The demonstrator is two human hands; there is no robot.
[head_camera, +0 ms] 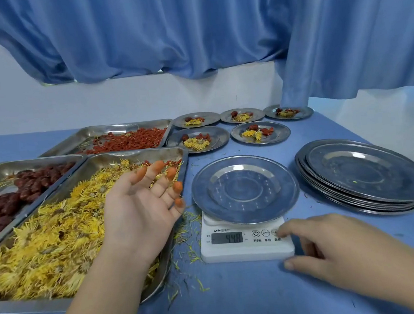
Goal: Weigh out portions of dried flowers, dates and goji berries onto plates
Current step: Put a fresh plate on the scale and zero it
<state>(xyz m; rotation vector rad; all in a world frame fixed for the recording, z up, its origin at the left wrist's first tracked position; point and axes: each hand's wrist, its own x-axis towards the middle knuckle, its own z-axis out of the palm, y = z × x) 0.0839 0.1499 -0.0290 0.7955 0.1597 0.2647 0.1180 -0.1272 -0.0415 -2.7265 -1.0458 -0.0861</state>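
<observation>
Left hand point(139, 205): hovers palm-up over the tray of dried flowers point(56, 236); grip wide open, holding nothing; fingertips point(170, 172) stained orange.
Right hand point(322, 247): forefinger on the rightmost button of the scale point(246, 250), thumb by its front corner; grip loose, holding nothing.
Empty plate point(245, 188): sits on the scale, display lit.
Dates point(25, 186): tray at far left.
Goji berries point(127, 141): tray behind the flowers.
Filled plates point(197, 140): five, at the back of the surface point(241, 301), each bearing flowers, berries and a date.
Plate stack point(366, 176): right of the scale.

Flowers point(56, 236) are yellow, dates point(6, 201) dark red, goji berries point(127, 141) orange — table point(241, 301) blue.
</observation>
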